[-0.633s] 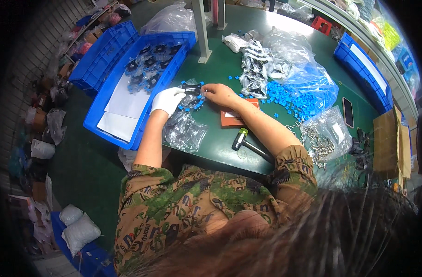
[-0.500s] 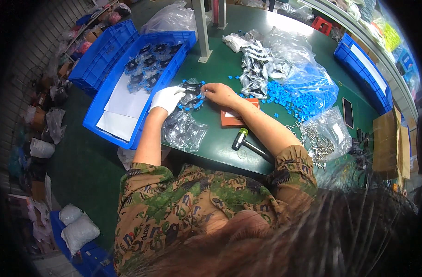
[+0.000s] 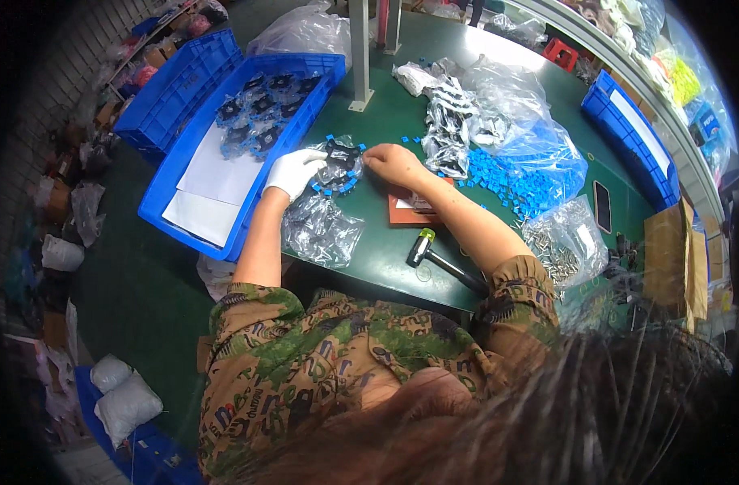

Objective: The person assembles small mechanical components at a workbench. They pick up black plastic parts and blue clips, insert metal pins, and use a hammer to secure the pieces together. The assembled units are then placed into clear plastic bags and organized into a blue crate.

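Observation:
A black star-shaped part with blue tips [image 3: 343,153] lies between my hands at the table's near left, partly in clear plastic. My left hand [image 3: 295,173], in a white glove, is closed on its left edge. My bare right hand [image 3: 397,165] reaches the part's right side, thumb and fingers pinched together; whatever is between them is too small to make out. Below the part lie more bagged black pieces [image 3: 325,230]. A brick-red box [image 3: 410,212] sits under my right forearm, and a hammer with a yellow-green and black head [image 3: 422,246] lies nearer the edge.
At left stands a blue crate [image 3: 163,194] with white sheets and several bagged black parts [image 3: 260,109]. To the right are loose blue pieces [image 3: 507,182], a bag of metal pins [image 3: 559,250], a phone [image 3: 602,206] and a cardboard box [image 3: 667,259]. A metal post [image 3: 360,56] rises behind.
My right hand has shifted slightly to the right along the part's edge. My left hand stays at the part's left side. The whole view has tilted a little.

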A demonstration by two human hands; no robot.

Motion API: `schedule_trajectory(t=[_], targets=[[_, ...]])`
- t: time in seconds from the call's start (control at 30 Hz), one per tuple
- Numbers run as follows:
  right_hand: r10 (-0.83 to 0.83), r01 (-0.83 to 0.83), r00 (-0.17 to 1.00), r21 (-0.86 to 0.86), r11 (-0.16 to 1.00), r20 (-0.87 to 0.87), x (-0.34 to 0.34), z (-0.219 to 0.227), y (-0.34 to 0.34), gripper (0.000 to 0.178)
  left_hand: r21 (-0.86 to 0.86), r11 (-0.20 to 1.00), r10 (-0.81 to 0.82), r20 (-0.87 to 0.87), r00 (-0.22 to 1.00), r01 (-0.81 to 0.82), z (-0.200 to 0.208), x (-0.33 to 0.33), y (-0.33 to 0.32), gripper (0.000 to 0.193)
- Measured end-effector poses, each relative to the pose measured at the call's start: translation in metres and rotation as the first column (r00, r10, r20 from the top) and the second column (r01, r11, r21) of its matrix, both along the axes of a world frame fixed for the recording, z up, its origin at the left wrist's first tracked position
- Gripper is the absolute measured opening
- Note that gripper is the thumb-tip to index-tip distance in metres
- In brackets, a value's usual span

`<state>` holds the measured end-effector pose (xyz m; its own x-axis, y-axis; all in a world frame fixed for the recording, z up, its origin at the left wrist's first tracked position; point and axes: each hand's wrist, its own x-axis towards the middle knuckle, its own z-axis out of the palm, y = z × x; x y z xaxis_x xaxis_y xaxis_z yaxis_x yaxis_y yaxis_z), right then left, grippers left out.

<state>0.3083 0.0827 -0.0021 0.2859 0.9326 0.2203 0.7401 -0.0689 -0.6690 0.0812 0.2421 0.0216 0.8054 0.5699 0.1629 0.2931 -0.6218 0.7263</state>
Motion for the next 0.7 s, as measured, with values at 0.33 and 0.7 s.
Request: schedule_trajectory(t=[0.33,0.7], targets=[[-0.095,0.034,0.962,-0.233,0.972,-0.256,0.020,0.000,0.036,0.044,-0.016,1.000,-0.009,0.036,0.999,0.010,-0.002,0.001,0.001,0.027],[-0.061,-0.026,0.917,-0.214,0.977,-0.394,0.012,0.032,0.028,0.034,-0.200,0.979,0.001,0.136,0.991,0.026,-0.010,-0.003,0.011,0.035]])
